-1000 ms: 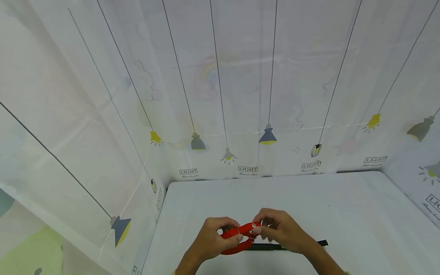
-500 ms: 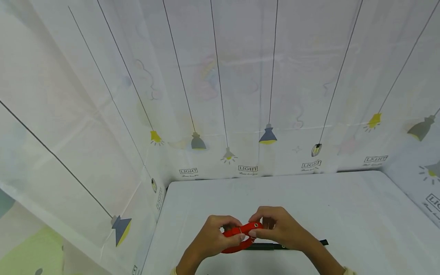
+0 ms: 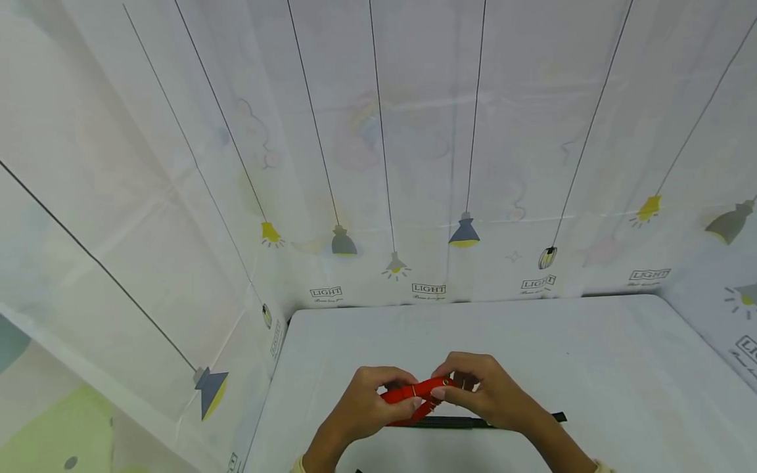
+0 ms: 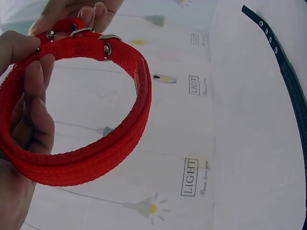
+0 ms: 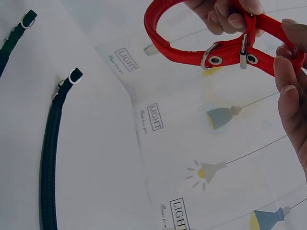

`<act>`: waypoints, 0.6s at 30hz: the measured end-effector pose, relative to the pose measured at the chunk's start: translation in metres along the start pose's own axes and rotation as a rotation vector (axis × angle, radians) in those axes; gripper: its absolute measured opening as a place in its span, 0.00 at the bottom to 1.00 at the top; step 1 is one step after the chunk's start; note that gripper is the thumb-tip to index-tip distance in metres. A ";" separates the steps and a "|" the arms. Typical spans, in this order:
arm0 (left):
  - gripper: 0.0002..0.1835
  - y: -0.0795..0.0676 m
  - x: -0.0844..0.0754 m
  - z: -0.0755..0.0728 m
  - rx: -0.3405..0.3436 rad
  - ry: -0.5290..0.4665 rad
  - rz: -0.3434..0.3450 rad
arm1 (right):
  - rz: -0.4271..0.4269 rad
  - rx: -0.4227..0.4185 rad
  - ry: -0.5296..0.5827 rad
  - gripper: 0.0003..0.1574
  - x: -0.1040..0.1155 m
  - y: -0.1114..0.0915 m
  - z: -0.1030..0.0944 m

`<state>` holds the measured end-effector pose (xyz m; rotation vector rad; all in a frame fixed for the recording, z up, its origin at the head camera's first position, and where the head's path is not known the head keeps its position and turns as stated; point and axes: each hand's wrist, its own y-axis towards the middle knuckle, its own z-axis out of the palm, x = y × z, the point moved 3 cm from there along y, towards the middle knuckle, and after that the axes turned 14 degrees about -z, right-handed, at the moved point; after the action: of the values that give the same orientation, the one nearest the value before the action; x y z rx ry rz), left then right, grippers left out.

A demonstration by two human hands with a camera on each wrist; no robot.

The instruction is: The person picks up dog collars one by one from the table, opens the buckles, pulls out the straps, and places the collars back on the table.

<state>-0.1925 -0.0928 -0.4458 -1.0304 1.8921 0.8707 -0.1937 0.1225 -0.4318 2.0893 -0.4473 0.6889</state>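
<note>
Red buckled collar (image 3: 424, 387), raised between two hands

We record its held stretch running roughly left to right, above the white table (image 3: 591, 368). Left hand (image 3: 378, 402) curls its fingers round the loop; right hand (image 3: 478, 389) pinches the strap. Metal buckle (image 5: 243, 45) lies between; which hand is nearer, we cannot tell.

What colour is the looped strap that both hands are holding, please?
The looped strap is bright red; the left wrist view shows it best.

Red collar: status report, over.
Left grip and right grip both on red collar. Collar looped, held above table. Nothing visibly in the way; dark straps below.
</note>
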 end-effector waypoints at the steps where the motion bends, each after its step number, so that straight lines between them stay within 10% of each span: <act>1: 0.05 -0.001 -0.001 -0.001 -0.005 -0.001 0.003 | 0.003 -0.003 0.006 0.10 0.000 0.000 0.000; 18: 0.06 -0.003 -0.003 -0.005 -0.032 0.009 0.026 | 0.001 -0.018 0.098 0.11 0.002 0.002 -0.001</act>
<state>-0.1905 -0.0972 -0.4418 -1.0325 1.9082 0.9157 -0.1937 0.1223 -0.4286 2.0286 -0.3985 0.7810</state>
